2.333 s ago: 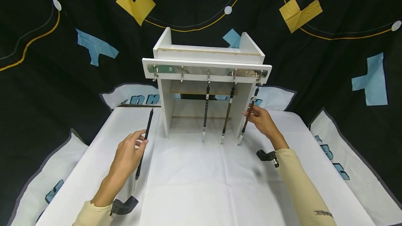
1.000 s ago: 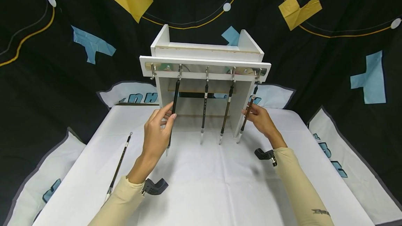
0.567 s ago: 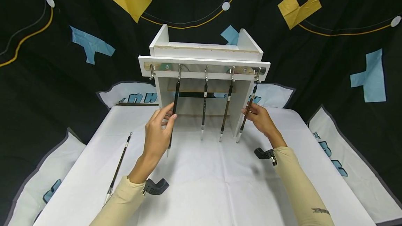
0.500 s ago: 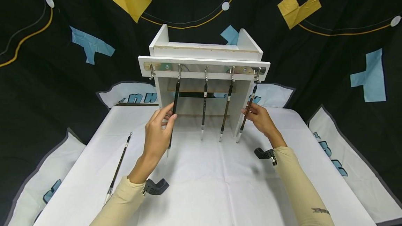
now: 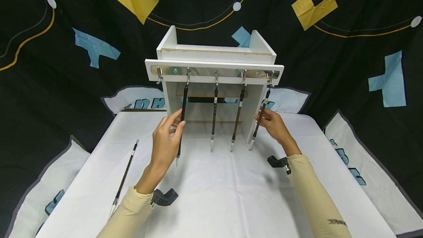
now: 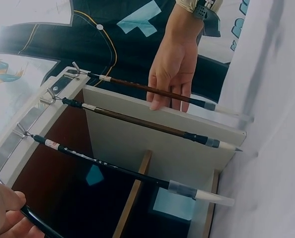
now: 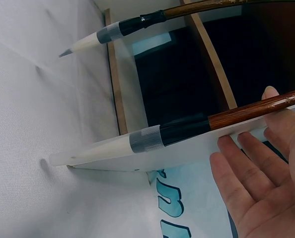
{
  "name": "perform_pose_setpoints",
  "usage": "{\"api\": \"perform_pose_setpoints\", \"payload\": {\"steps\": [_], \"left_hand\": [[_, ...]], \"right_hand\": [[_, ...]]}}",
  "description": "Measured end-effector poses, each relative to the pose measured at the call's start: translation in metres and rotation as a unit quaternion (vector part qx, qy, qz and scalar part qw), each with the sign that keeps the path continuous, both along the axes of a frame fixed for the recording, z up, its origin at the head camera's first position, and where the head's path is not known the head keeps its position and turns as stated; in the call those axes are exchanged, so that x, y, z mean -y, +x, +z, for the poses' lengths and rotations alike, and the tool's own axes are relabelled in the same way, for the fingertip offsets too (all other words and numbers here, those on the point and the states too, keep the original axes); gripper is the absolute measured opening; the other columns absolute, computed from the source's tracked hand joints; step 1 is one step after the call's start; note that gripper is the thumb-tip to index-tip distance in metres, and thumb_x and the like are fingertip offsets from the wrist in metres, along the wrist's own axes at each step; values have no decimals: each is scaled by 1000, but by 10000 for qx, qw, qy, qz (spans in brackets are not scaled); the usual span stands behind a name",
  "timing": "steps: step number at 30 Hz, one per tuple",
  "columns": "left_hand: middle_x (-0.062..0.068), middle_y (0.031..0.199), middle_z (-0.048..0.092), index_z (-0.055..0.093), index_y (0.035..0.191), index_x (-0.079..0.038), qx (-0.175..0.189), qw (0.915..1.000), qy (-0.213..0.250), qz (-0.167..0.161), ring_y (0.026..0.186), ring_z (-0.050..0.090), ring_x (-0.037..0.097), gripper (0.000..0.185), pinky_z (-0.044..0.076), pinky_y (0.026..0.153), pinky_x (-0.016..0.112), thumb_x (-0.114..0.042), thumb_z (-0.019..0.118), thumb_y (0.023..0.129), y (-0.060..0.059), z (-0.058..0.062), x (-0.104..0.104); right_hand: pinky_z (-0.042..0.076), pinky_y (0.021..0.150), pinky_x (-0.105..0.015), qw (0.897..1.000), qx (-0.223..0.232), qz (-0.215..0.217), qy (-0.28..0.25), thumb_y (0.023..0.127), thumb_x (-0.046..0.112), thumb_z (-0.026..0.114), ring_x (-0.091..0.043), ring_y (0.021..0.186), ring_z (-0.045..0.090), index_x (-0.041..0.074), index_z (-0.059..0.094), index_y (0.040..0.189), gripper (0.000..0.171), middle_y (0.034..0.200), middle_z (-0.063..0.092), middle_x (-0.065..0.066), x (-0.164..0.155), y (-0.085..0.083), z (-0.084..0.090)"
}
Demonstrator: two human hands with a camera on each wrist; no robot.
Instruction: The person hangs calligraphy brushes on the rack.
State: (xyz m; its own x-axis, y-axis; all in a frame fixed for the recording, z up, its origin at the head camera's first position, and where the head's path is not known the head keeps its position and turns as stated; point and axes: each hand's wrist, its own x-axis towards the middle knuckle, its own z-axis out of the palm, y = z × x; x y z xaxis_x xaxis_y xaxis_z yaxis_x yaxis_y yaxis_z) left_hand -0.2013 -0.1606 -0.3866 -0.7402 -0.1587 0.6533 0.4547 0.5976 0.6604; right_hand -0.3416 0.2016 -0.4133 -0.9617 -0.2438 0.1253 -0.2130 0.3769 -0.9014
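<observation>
The black-handled brush (image 5: 181,120) hangs near-vertical from the second hook of the rack, white tip down, its shaft pinched at mid-length. The brown-handled brush (image 5: 261,118) hangs from the rightmost hook, slightly tilted, white tip just above the cloth, fingertips against its shaft.

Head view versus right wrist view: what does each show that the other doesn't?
Only the head view shows the left hand pinching a hanging black brush, the empty leftmost hook and a spare brush lying on the table. Only the right wrist view shows the grey ferrule close up. Both show the right hand at the rightmost brown brush.
</observation>
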Motion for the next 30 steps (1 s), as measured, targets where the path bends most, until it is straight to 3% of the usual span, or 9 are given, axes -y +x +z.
{"api": "perform_pose_setpoints", "payload": {"steps": [30], "left_hand": [[18,112,68,64,144,-5,190,9998,41,31,103,68,30,40,65,86,53,-12,68,105,-15,-6,-3]], "right_hand": [[50,114,-56,9999,-123,6,-90,106,25,68,-43,137,58,-1,53,150,53,147,60,-27,-1,-4,-5]]}}
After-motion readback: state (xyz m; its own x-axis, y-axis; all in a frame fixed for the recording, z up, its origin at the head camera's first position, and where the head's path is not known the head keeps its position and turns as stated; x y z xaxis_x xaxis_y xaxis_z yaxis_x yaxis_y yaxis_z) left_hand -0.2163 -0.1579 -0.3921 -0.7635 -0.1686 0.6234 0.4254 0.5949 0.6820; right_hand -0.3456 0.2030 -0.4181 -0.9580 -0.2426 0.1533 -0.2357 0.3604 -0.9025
